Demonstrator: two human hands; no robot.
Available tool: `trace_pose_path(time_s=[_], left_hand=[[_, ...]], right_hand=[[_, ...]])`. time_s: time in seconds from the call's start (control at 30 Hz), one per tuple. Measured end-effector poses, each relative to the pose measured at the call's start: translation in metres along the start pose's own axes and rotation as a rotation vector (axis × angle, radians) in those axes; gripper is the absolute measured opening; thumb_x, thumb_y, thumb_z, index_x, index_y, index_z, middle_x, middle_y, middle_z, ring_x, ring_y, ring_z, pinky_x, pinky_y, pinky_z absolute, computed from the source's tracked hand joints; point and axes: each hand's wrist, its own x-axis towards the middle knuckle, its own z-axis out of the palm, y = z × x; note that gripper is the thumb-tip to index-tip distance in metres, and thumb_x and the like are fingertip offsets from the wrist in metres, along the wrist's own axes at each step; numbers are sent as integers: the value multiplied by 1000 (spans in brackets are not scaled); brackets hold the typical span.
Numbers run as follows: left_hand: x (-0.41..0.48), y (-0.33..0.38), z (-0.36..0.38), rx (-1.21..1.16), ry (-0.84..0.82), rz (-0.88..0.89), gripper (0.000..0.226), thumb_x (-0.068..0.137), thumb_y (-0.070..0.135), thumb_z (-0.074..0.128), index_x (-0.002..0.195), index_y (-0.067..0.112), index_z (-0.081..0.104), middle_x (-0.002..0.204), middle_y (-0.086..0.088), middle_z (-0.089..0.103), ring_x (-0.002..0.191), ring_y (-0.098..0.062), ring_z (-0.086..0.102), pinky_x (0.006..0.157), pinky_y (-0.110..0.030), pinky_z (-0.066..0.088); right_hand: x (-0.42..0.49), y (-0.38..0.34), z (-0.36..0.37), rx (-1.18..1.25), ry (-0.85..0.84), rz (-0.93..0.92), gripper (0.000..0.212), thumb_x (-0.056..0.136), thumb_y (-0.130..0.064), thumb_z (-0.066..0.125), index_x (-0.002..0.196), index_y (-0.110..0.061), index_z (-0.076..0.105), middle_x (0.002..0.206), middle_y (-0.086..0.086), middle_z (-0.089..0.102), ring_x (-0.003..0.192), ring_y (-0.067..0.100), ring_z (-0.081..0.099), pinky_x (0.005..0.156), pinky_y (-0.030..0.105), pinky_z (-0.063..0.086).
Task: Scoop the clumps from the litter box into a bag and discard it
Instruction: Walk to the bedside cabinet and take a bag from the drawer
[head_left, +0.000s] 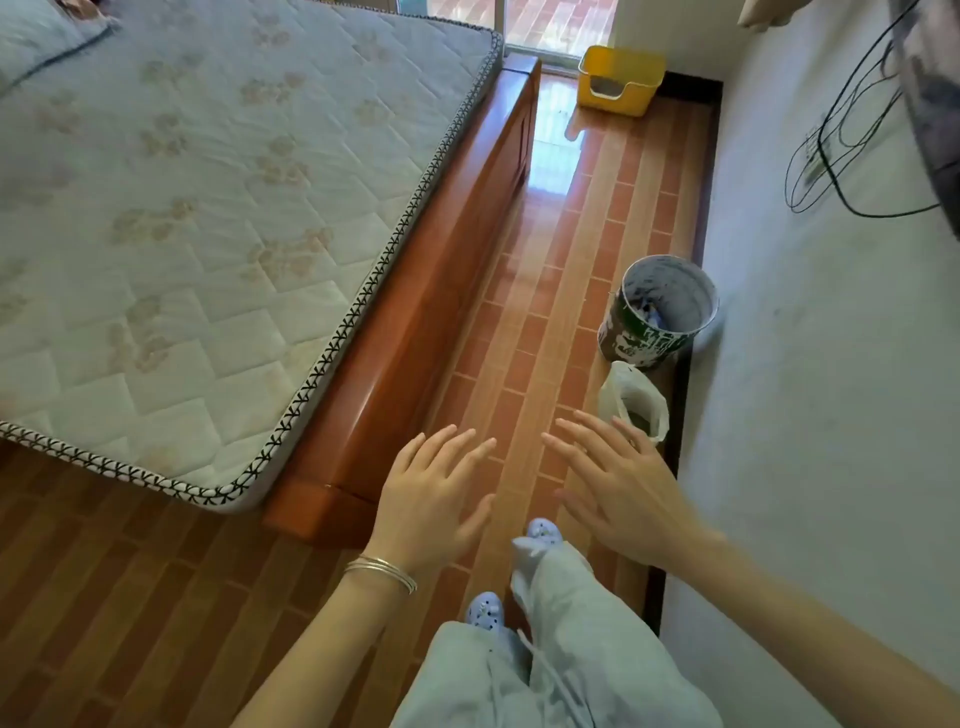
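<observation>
Bucket (657, 312) and bag (635, 401) line the wall beside bed frame (415, 332).

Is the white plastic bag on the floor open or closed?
Open: the white plastic bag stands with its mouth spread, and dark contents show inside.

Silver bangles (382, 570) on L wrist; grey trousers (561, 649); blue clogs (485, 612).

Yellow litter box (619, 78) far by window; open white bag (634, 402) against wall.
</observation>
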Motion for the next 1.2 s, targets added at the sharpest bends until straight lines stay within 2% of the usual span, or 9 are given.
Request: trace_pose_path(time_s=[0.23,0.5,0.77,0.9,1.03,1.2], left_hand=[[72,-3,7,-2,21,-22,53,84,50,47,133,30,49,135,4,52,131,-17,40,109,-42,30],[195,-5,-7,-7,55,6,52,85,49,45,132,28,51,134,3,53,131,-18,41,108,-43,31],[288,-12,-12,-49,49,29,51,88,49,42,134,29,48,138,2,50,132,-18,39,109,-44,32],[323,-35,-6,-59,24,34,51,88,50,41,134,28,48,138,4,49,133,-17,39,107,-44,33],[370,-71,-3,-42,16,64,52,87,50,44,134,29,48,138,4,49,132,-15,39,109,-38,27],[452,-120,-26,-37,-4,138,51,87,48,44,133,28,49,136,4,51,131,-17,41,107,-40,30]], right_hand=[[46,57,-2,32,47,20,49,91,-45,40,135,-22,47,137,2,50,132,22,40,105,44,31],[127,150,-28,85,125,66,50,91,-44,40,135,-21,46,138,1,49,134,20,36,105,49,32],[191,207,-40,61,144,22,50,91,-43,46,135,-21,46,140,2,47,135,20,34,107,47,30],[222,226,-30,65,119,23,50,90,-42,48,136,-22,46,141,3,46,135,21,35,105,48,31],[268,247,-21,37,63,45,54,86,-41,52,136,-23,44,141,4,45,134,21,36,104,48,33],[345,267,-37,22,86,142,51,88,-45,40,134,-23,46,140,2,46,134,20,34,108,45,30]])
